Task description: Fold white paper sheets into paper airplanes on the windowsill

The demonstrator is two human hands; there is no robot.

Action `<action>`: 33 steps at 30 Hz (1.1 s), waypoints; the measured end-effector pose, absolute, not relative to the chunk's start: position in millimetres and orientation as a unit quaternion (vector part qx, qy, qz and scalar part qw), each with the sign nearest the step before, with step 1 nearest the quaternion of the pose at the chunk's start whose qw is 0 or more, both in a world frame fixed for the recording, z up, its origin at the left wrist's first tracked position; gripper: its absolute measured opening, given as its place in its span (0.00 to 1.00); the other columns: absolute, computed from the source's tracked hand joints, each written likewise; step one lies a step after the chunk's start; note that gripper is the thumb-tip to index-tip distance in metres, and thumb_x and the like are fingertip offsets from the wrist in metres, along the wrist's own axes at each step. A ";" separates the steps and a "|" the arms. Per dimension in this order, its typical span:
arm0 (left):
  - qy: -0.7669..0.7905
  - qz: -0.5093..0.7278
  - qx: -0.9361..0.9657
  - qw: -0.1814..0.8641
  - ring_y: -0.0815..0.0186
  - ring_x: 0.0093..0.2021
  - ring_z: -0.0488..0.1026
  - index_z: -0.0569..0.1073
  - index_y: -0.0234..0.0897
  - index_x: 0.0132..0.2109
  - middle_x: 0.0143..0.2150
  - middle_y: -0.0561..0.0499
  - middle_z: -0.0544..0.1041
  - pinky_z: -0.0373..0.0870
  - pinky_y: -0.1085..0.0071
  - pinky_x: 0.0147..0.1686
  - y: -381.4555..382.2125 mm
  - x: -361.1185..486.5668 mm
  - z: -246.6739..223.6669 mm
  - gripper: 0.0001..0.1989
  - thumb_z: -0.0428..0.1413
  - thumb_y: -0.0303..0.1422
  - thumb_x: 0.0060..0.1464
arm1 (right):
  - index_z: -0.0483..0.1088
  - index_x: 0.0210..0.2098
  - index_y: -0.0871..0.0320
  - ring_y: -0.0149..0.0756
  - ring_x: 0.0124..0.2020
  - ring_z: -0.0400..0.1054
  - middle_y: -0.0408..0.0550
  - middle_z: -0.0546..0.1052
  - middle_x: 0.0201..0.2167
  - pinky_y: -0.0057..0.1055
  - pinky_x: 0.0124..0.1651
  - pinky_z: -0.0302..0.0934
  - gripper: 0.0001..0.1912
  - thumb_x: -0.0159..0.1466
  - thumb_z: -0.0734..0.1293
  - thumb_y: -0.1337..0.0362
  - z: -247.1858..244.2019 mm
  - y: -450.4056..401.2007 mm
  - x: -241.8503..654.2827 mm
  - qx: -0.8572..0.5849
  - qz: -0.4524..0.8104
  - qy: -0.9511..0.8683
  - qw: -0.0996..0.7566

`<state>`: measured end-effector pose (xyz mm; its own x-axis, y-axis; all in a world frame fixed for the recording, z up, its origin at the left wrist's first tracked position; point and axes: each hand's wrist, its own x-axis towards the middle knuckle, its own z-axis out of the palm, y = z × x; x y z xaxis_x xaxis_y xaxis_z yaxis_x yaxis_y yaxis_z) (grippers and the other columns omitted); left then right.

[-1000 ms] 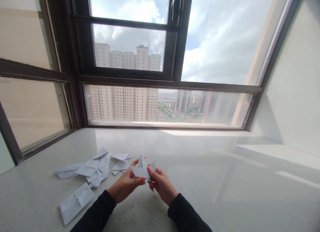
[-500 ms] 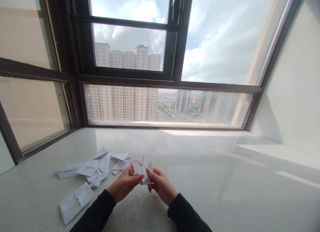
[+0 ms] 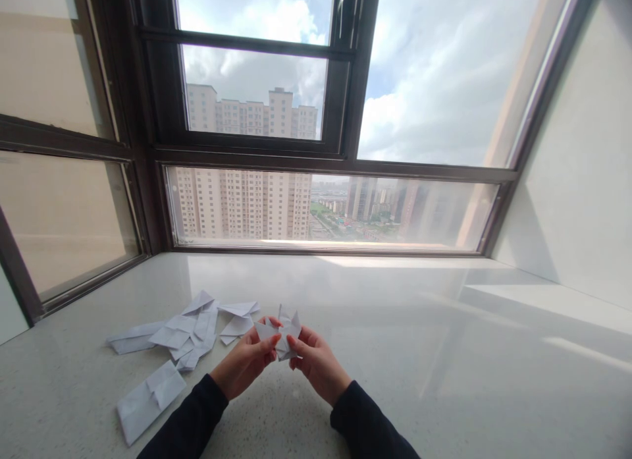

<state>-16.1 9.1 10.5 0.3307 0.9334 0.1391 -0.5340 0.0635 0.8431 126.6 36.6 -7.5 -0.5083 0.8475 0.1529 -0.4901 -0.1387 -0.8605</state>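
Between my two hands is a folded white paper piece [image 3: 285,334] with several pointed flaps, held up off the pale stone sill. My left hand [image 3: 249,357] pinches its left side, the thumb lying on the near face. On the other side, my right hand [image 3: 316,361] grips it with thumb and fingers. Parts of the fingers behind the paper are hidden. Left of my hands lies a loose pile of folded white papers [image 3: 185,334], and a pair of folded pieces [image 3: 237,322] sits just beyond my left hand.
A flat folded paper packet [image 3: 151,401] rests by my left forearm. The speckled stone sill [image 3: 419,380] runs to a dark window frame [image 3: 330,251] at the back. A white wall [image 3: 582,182] rises at the right.
The folded paper has turned and tilted a little in my hands, its points spread differently. Both hands still hold it, fingers slightly shifted. The papers on the sill stay put.
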 end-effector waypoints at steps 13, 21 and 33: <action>0.329 0.534 0.473 0.619 0.72 0.27 0.65 0.67 0.35 0.33 0.30 0.53 0.71 0.59 0.75 0.27 14.6 -14.3 3.2 0.11 0.58 0.34 0.43 | 0.72 0.27 0.62 0.23 0.17 0.54 0.41 0.67 0.18 0.23 0.20 0.47 0.17 0.46 0.69 0.53 -7.3 38.5 125.0 -0.219 0.707 -0.473 0.478; 0.392 0.539 0.549 0.504 0.72 0.25 0.65 0.66 0.34 0.33 0.28 0.54 0.71 0.62 0.74 0.26 21.1 -13.3 -5.7 0.12 0.58 0.35 0.42 | 0.71 0.28 0.62 0.23 0.18 0.56 0.41 0.68 0.19 0.22 0.20 0.46 0.17 0.45 0.70 0.54 -13.4 42.4 127.8 -0.228 0.675 -0.523 0.469; 0.413 0.563 0.530 0.481 0.70 0.24 0.66 0.67 0.35 0.34 0.25 0.54 0.72 0.62 0.75 0.23 19.5 -10.5 -2.0 0.15 0.59 0.37 0.39 | 0.69 0.25 0.63 0.25 0.17 0.59 0.42 0.69 0.18 0.23 0.20 0.50 0.19 0.45 0.70 0.52 -18.0 45.3 126.7 -0.256 0.665 -0.534 0.454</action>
<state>-10.5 19.5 -2.0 0.0254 0.9795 0.1996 -0.1044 -0.1960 0.9750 126.7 45.3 -18.0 -0.4559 0.8784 0.1438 -0.3304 -0.0170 -0.9437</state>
